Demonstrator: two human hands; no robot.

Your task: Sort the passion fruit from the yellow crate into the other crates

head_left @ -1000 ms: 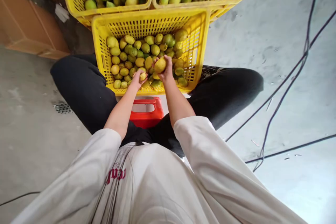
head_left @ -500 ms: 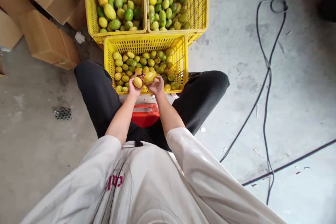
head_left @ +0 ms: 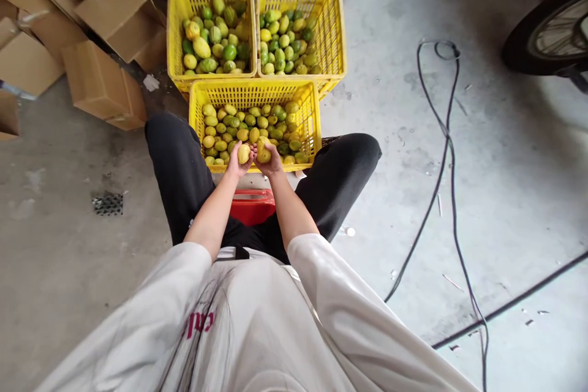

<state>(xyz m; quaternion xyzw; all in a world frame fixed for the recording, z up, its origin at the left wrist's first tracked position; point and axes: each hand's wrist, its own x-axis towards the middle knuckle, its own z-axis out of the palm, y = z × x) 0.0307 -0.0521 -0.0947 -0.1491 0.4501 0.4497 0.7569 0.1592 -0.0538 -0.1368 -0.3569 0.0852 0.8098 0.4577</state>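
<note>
My left hand (head_left: pixel 239 165) is closed around a small yellow lemon (head_left: pixel 244 154), its skin facing up. Beside it my right hand (head_left: pixel 271 162) grips a larger, longer yellow lemon (head_left: pixel 263 150) that stands nearly on end. The two hands are close together, fingertips almost touching, over the near edge of the front yellow crate (head_left: pixel 316 128). Inside that crate lie many yellow and green lemons (head_left: pixel 236 122), spread in a layer. The undersides of both held fruits are hidden by my palms.
Behind stand two more yellow crates, the left one (head_left: pixel 172 24) and right one (head_left: pixel 342 24), both holding yellow-green fruit. Cardboard boxes (head_left: pixel 98 82) pile up at left. A red stool (head_left: pixel 252 211) is beneath me. A black cable (head_left: pixel 448 135) and a wheel (head_left: pixel 546 37) are at right.
The longer lemon in my right hand has turned from lying sideways to nearly upright. My view has tilted up, bringing the wheel and another crate into sight.
</note>
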